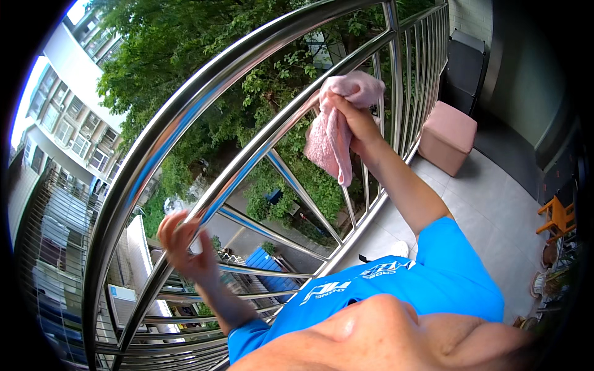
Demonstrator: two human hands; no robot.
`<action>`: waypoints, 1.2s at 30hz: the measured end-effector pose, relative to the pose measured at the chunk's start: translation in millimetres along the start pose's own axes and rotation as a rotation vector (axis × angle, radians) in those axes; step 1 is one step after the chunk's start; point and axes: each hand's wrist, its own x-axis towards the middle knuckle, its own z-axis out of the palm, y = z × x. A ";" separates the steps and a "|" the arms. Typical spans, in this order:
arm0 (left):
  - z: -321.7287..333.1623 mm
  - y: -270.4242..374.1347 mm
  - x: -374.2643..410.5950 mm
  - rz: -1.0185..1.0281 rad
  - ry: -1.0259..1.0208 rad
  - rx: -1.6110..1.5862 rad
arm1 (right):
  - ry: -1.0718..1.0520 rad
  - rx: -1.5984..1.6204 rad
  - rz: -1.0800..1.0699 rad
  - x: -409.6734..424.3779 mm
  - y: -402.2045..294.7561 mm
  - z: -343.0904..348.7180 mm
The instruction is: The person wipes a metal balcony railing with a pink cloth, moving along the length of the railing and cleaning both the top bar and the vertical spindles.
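Note:
My right hand [356, 118] is closed around a pink cloth [329, 143], whose upper part is bunched over the metal middle rail [260, 143] of a balcony railing while its lower end hangs down. Off to the left, my left hand [188, 250] has its fingers apart and slightly curled, holding nothing, close to the same rail; whether it touches the rail cannot be told. A thicker, curved top rail [153, 134] runs outside the middle rail. Slanting metal bars [301, 197] fan out below towards the railing's base.
A pink cube stool [446, 139] stands by the railing, near a dark cabinet [465, 65]. On the tiled floor [492, 218] at right are a small wooden stool [555, 218] and potted plants [552, 278]. Beyond the railing lie trees, buildings and a drop to ground far below.

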 end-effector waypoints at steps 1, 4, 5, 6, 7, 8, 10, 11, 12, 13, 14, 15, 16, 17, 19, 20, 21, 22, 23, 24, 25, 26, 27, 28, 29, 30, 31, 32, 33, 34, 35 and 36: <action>19.3 13.9 15.1 0.059 -0.041 -0.036 | -0.043 -0.011 -0.022 10.0 -4.2 5.0; 62.5 39.9 53.6 -0.033 -0.209 -0.060 | 0.033 0.131 0.187 41.0 -15.1 11.8; 73.0 41.5 63.6 -0.050 -0.293 -0.019 | 0.055 0.205 0.247 55.2 -17.6 7.0; 86.6 44.2 70.1 -0.134 -0.379 0.022 | 0.099 0.205 0.227 72.5 -21.7 -9.6; 89.6 41.6 71.7 -0.074 -0.442 0.192 | 0.201 0.247 0.328 72.9 -34.1 -4.6; 89.8 43.1 74.1 -0.118 -0.500 0.264 | -0.081 0.267 0.210 77.2 -28.3 -17.9; 96.2 45.0 74.4 -0.176 -0.557 0.373 | -0.299 0.271 0.112 69.3 -25.6 -23.0; 98.7 44.2 72.5 -0.197 -0.557 0.424 | -0.247 0.266 0.149 58.4 -24.4 -11.7; 104.7 43.3 71.5 -0.208 -0.555 0.464 | -0.188 0.257 0.172 42.8 -28.1 1.8; 105.6 45.3 73.3 -0.203 -0.541 0.479 | -0.267 0.260 0.148 24.7 -32.2 16.4; 105.3 47.5 74.1 -0.199 -0.527 0.494 | -0.190 0.147 0.130 29.8 -16.8 18.0; 108.0 50.8 74.8 -0.188 -0.514 0.498 | -0.104 0.032 0.105 37.4 1.5 12.8; 106.7 50.9 74.0 -0.188 -0.514 0.508 | 0.032 0.068 0.046 39.7 14.0 19.5; 105.2 50.8 73.3 -0.188 -0.513 0.517 | -0.008 0.115 0.079 40.0 15.1 14.5; 105.8 49.3 72.0 -0.183 -0.491 0.529 | 0.002 0.148 0.168 40.9 3.6 11.7; 105.9 48.5 71.3 -0.174 -0.475 0.534 | -0.010 0.124 0.143 52.3 4.4 4.2; 107.4 49.6 70.9 -0.160 -0.461 0.534 | -0.016 0.100 0.114 64.1 2.6 -4.4; 106.8 49.5 69.5 -0.167 -0.463 0.541 | 0.121 0.030 0.181 63.1 -11.2 3.0; 105.6 49.7 68.5 -0.174 -0.464 0.549 | 0.031 0.056 0.126 62.6 -19.9 -1.9; 107.3 50.8 69.9 -0.179 -0.457 0.547 | -0.073 0.121 0.117 57.7 -23.8 -8.3; 108.9 51.7 71.8 -0.184 -0.467 0.550 | -0.178 0.185 0.108 53.6 -25.5 -11.9; 110.4 52.4 74.0 -0.189 -0.476 0.552 | -0.116 0.202 0.106 59.0 -21.8 -13.6; 109.4 52.2 74.6 -0.197 -0.487 0.565 | -0.180 0.222 0.117 57.0 -20.8 -10.9; 109.3 51.1 73.0 -0.188 -0.468 0.556 | -0.243 0.242 0.127 51.3 -19.0 -8.2; 109.4 49.6 70.0 -0.179 -0.448 0.547 | -0.306 0.262 0.138 44.2 -15.9 -5.9; 111.1 49.5 70.1 -0.159 -0.424 0.532 | -0.308 0.264 0.106 37.7 -7.5 1.3; 111.7 50.5 70.8 -0.162 -0.431 0.544 | -0.185 0.130 0.050 31.9 3.8 9.0; 111.8 51.9 71.8 -0.164 -0.438 0.557 | -0.058 -0.012 0.011 26.5 14.6 16.8; 111.1 52.2 72.1 -0.173 -0.443 0.573 | 0.019 0.008 -0.047 20.8 16.5 22.3; 111.5 51.6 72.1 -0.163 -0.428 0.568 | -0.007 0.073 0.064 30.4 17.6 10.2; 112.1 50.8 72.3 -0.153 -0.413 0.563 | -0.071 0.098 0.118 40.1 15.4 2.0; 110.4 48.6 69.7 -0.149 -0.407 0.567 | -0.027 0.075 0.114 40.9 7.7 6.6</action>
